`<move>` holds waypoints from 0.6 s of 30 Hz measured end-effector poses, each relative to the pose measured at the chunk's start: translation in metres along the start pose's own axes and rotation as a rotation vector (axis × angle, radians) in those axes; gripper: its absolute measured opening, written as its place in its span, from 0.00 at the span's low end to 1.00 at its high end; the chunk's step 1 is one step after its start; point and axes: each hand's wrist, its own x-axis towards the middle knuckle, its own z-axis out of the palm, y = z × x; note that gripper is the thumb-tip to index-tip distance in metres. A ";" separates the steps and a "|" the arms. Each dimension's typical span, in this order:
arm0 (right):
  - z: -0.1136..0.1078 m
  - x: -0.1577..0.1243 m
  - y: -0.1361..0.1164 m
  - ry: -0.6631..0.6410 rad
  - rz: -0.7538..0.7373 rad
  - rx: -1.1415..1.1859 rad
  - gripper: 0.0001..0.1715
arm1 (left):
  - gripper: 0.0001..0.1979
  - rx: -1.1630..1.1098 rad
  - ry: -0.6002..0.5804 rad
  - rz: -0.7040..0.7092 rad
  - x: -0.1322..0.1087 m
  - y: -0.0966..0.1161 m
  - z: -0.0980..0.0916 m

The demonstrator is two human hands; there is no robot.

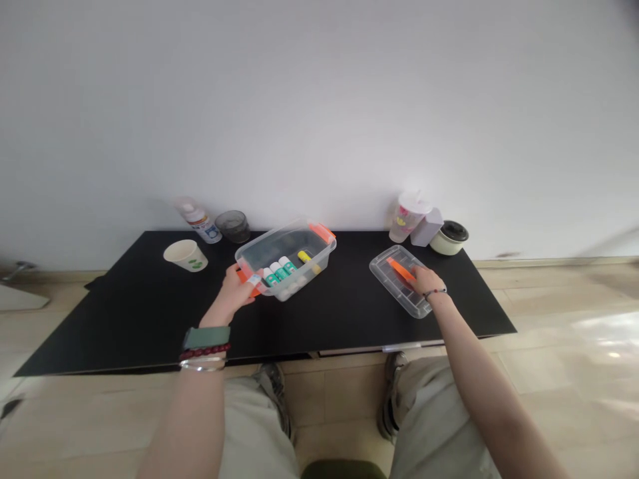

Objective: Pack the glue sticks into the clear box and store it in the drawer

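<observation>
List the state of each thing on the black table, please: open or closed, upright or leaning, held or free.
Clear box: open, tubes inside, left hand grips its orange latch.
Lid: off, lying flat, right hand on it.
Paper cup: upright, uncovered.
Bottle: capped, leaning.
Tumbler: lid on, upright.
Bowl: covered.

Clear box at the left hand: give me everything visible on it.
The clear storage box is see-through plastic, rectangular and lidless, with an orange latch at each short end. It sits upright on the black table, angled, its far end toward the wall. Inside lie white tubes with green labels and a yellow item. The left hand grips its near end at the latch.
</observation>
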 end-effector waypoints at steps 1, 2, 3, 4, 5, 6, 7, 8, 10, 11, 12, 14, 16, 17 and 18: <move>0.002 0.001 0.000 -0.006 0.002 -0.005 0.17 | 0.30 -0.111 -0.088 -0.064 -0.001 0.002 0.002; 0.004 0.003 0.000 -0.009 0.002 -0.010 0.18 | 0.30 -0.213 -0.154 -0.115 -0.002 0.004 0.003; 0.005 0.004 0.000 -0.011 0.001 -0.015 0.18 | 0.29 -0.293 -0.187 -0.148 -0.004 0.006 0.004; 0.007 0.005 -0.001 -0.009 0.000 -0.018 0.18 | 0.28 -0.344 -0.183 -0.156 -0.005 0.008 0.005; 0.008 0.005 -0.002 -0.008 -0.001 -0.021 0.18 | 0.27 -0.375 -0.166 -0.152 -0.006 0.009 0.006; 0.009 0.005 -0.003 -0.008 -0.002 -0.025 0.19 | 0.26 -0.395 -0.151 -0.143 -0.006 0.009 0.007; 0.010 0.005 -0.004 -0.008 -0.003 -0.029 0.19 | 0.25 -0.408 -0.141 -0.136 -0.006 0.009 0.008; 0.010 0.005 -0.005 -0.007 -0.004 -0.032 0.19 | 0.25 -0.418 -0.138 -0.129 -0.006 0.008 0.008; 0.010 0.002 -0.006 0.002 -0.002 -0.031 0.19 | 0.25 -0.429 -0.151 -0.113 -0.005 0.006 0.009; 0.008 0.001 -0.006 0.012 -0.002 -0.022 0.19 | 0.25 -0.433 -0.164 -0.108 -0.004 0.006 0.008; 0.006 -0.002 -0.005 0.029 -0.004 -0.003 0.19 | 0.25 -0.440 -0.178 -0.106 -0.005 0.006 0.008; 0.000 -0.006 -0.001 0.090 -0.008 0.077 0.19 | 0.26 -0.457 -0.221 -0.107 -0.007 0.007 0.007; -0.010 -0.010 0.004 0.183 -0.015 0.199 0.20 | 0.27 -0.472 -0.291 -0.091 -0.012 0.010 0.006; -0.016 -0.012 0.007 0.237 -0.023 0.266 0.21 | 0.28 -0.476 -0.337 -0.071 -0.015 0.012 0.006; -0.021 -0.014 0.009 0.292 -0.042 0.336 0.21 | 0.28 -0.476 -0.388 -0.047 -0.018 0.014 0.007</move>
